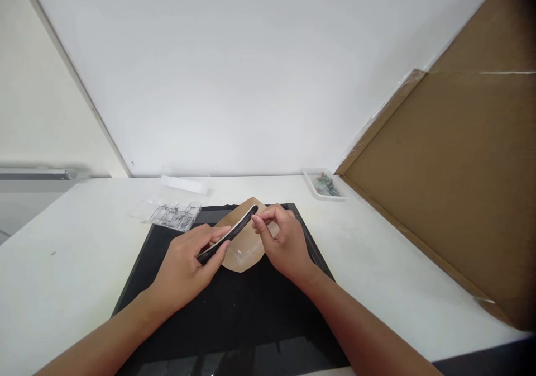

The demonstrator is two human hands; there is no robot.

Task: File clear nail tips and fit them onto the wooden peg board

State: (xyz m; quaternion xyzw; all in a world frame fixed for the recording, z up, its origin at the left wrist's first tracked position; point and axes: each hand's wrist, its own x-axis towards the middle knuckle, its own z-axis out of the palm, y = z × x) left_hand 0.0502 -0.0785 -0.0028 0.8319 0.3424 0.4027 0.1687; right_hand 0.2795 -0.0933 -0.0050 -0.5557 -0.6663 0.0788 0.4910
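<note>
My left hand (188,258) holds a slim, curved black strip with a pale upper edge (234,231), thumb on one side and fingers on the other. The strip slants up to the right. At its far end, my right hand (285,239) has its thumb and index fingertips pinched together, at or very near the tip. Whatever lies between those fingertips is too small to make out. Below both hands a brown paper tray (240,261) rests on a black mat (234,314). A small whitish piece (239,251) lies in the tray, which the hands partly cover.
At the back left, a clear compartment box (176,215) holds small grey pieces, with a clear plastic lid or case (184,184) behind it. A white tray (310,183) with small greenish bags stands back right. Cardboard (452,186) walls the right side.
</note>
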